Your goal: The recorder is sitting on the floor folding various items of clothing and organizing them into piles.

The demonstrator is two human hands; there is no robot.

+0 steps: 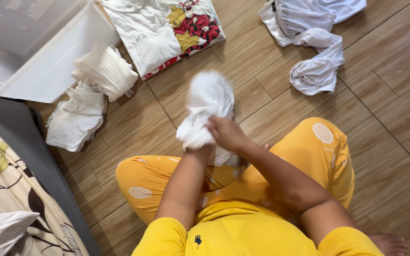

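While the right hand (226, 134) has its fingers (213, 127) curled shut on the near end of a white cloth (207, 106), the left hand is buried inside or under that same cloth, so its fingers can't be read; only the left forearm (183, 185) shows, running up into the bunched fabric. Cloth sits directly ahead of both hands, above the lap, off the floor, long axis running away from the body; far end is motion-blurred. Right hand grips from the right side, left wrist enters from below, so both are equally close, in contact. Further out: yellow trousers (319, 151) with pale dots, legs crossed on the wood floor (385, 118). Left of the knees, a small stack of folded white cloths (77, 121) with a textured cream piece (106, 70) on top, just beside a white plastic bin (48, 57). Ahead, a folded white shirt with a cartoon print (167, 28). Ahead-right, well apart, a crumpled white garment (316, 61). Bed edge with a patterned cover (5, 189) at far left.
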